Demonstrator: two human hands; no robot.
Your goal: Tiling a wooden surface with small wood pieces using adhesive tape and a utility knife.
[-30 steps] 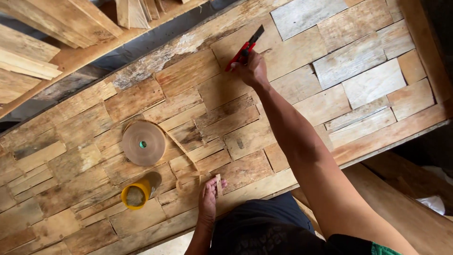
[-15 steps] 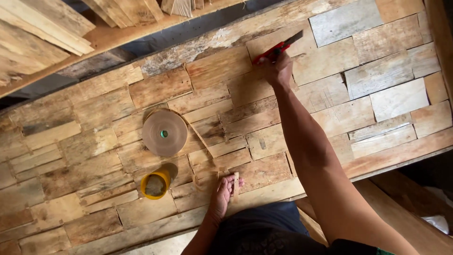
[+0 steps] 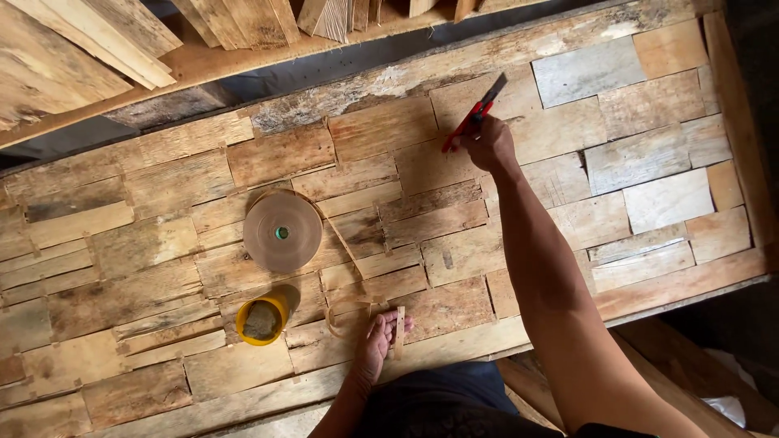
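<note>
My right hand [image 3: 487,143] reaches far across a panel of joined wood pieces [image 3: 162,243] and grips a red and black utility knife [image 3: 473,114] with its tip pointing up and away. My left hand [image 3: 378,342] rests at the panel's near edge and pinches a strip of brown paper tape [image 3: 350,264] against the wood. That strip runs back up to a flat roll of brown tape [image 3: 282,232] lying on the panel. A small yellow cup [image 3: 261,319] with something greyish inside stands just left of my left hand.
Loose planks and offcuts [image 3: 89,49] are stacked on a shelf beyond the panel's far edge. A dark gap [image 3: 324,69] runs between shelf and panel. More timber [image 3: 690,357] lies below the panel's right end, beside my legs.
The view has shifted, so the panel sits lower and further right in frame. My right hand still holds the knife at the same far board. My left hand stays at the near edge.
</note>
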